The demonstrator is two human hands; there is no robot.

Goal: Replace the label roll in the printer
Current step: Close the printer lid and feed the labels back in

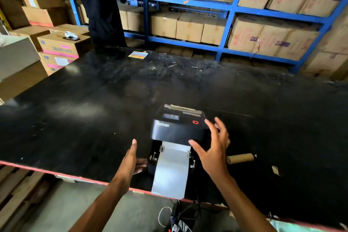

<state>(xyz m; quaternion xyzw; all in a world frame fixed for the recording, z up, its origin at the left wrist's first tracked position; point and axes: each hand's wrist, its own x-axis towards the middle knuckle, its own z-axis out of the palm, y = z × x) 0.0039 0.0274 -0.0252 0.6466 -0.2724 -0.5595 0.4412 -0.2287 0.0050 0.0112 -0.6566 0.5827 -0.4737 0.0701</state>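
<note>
1. Printer [178, 128]: black desktop label unit standing on the black bench [75, 118], close to the bench's near red-trimmed edge. Its lid looks down or nearly down; the front of the lid is motion-blurred, so I cannot tell whether it has latched.
2. Label strip [172, 171]: a wide white band runs out from under the printer's lid, over the feed guides, and hangs past the bench edge nearest the printer. Judged from this, a fresh roll is already loaded inside; the roll itself is hidden.
3. Cardboard core [240, 158]: bare brown tube lying on the bench to the right of the printer, apart from it. Probably the spent roll's core. A small paper scrap [275, 170] lies further right.
4. Left hand [131, 158]: flat, fingers straight and together, held edge-on just beside the printer's left side at the feed guides. Contact with the casing unclear. Holding nothing.
5. Right hand [212, 147]: fingers spread wide, hovering at the printer's right front corner, thumb over the lid's lower edge. Holding nothing.
6. Step in hand, my reading: closing the lid over the threaded strip, or just letting go of it.
7. Next move calls for: even downward pressure on both lid corners until it seats, with the strip kept straight between the guides; then a feed test and clearing the core.
</note>
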